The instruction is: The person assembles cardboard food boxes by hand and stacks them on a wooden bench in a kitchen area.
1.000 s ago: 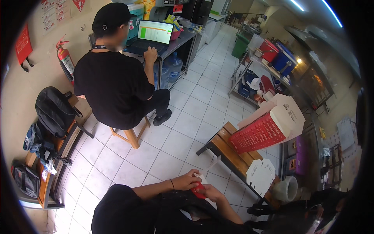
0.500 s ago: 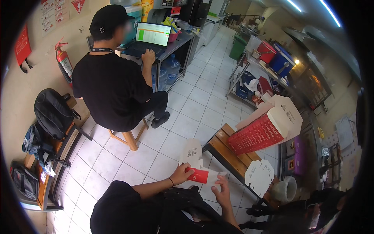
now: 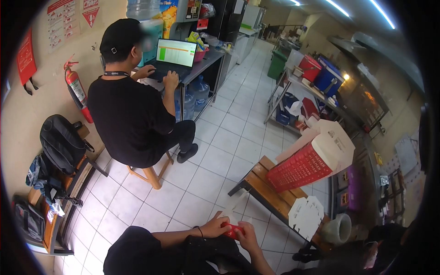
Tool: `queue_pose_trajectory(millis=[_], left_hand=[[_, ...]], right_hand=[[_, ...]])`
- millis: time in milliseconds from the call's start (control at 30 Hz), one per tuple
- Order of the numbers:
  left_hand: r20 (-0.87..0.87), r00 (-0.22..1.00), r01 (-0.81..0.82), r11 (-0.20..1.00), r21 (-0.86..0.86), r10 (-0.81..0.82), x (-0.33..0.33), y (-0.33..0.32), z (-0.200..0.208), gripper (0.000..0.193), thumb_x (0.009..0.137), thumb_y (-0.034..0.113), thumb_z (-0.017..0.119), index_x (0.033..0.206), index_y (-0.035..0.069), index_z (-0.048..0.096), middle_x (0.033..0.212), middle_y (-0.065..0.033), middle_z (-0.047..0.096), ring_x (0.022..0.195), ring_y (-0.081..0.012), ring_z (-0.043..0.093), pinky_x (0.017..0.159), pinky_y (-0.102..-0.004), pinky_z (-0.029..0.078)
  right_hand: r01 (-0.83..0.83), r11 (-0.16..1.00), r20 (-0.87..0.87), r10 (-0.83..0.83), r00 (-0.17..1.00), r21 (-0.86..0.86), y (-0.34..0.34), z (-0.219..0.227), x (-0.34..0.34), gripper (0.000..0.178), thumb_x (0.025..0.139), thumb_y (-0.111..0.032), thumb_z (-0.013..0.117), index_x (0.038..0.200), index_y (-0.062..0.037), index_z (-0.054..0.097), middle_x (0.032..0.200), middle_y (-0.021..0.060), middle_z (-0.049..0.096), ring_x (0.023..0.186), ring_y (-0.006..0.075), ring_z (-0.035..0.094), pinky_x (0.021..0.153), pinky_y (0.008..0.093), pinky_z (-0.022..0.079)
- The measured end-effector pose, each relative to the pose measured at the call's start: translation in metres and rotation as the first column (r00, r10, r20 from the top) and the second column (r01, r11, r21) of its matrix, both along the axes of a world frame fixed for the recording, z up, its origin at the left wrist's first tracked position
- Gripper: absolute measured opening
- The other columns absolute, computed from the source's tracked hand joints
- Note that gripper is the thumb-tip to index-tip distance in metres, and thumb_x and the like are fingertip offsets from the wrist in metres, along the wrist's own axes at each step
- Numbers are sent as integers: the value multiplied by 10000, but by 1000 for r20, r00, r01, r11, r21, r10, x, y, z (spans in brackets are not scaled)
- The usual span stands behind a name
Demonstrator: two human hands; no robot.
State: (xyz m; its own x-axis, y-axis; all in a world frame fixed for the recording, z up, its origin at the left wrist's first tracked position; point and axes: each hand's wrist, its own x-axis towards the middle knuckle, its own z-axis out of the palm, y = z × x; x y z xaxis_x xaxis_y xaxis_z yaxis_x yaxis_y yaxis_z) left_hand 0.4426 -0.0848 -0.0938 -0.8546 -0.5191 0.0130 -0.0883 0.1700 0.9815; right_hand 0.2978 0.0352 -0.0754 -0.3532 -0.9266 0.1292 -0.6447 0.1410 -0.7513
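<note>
Both hands closed on a small red-and-white carton, low in front of the person

The left hand (image 3: 215,227) and right hand (image 3: 245,233) meet at the carton (image 3: 231,228), each grip pinched onto one side of it, probably so the thin card stays steady between them (how far it is folded is too small to tell). It is held above the tiled floor (image 3: 215,151), just short of the wooden counter (image 3: 270,185). On that counter a big stack of flat red-and-white cartons (image 3: 307,162) leans tilted, with a white flat blank (image 3: 305,215) beside it, likely kept within easy reach. Well apart, another person (image 3: 130,114) sits on a stool at a laptop (image 3: 174,55)
</note>
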Motion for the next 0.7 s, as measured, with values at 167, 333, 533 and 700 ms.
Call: queue_pose_trajectory(millis=[167,333,533,700], left_hand=[[62,998,10,966,258,-27,4,-17,9,225,815,264,545,849,54,471,758,-63,528,715,-161,499,629,-327,430],[-8,996,-31,435,900,89,24,-52,-9,220,821,312,539,893,120,457,910,14,555,745,-98,542,557,-219,457],[-161,986,155,111,982,44,6,-48,-46,491,802,375,539,1199,131,383,1089,-28,499,899,-187,532,648,-281,478],[-237,957,-228,935,-271,165,-24,-15,-41,498,601,-49,490,1083,72,456,1078,-148,431,1006,-217,437,801,-306,413]], right_hand=[[-59,998,-108,59,992,2,3,13,3,325,741,-98,600,1044,-20,509,1139,170,456,1082,291,420,899,337,336],[523,849,25,-523,852,-80,51,8,-42,449,709,-54,620,1127,-35,455,1145,133,469,1100,251,421,894,328,344],[-65,973,195,21,980,223,47,62,-15,310,757,-112,590,1053,-41,528,817,129,625,795,273,606,702,330,460],[-269,636,-134,511,849,723,34,54,4,314,797,-256,485,1107,-202,493,882,176,596,849,328,565,758,398,446]])
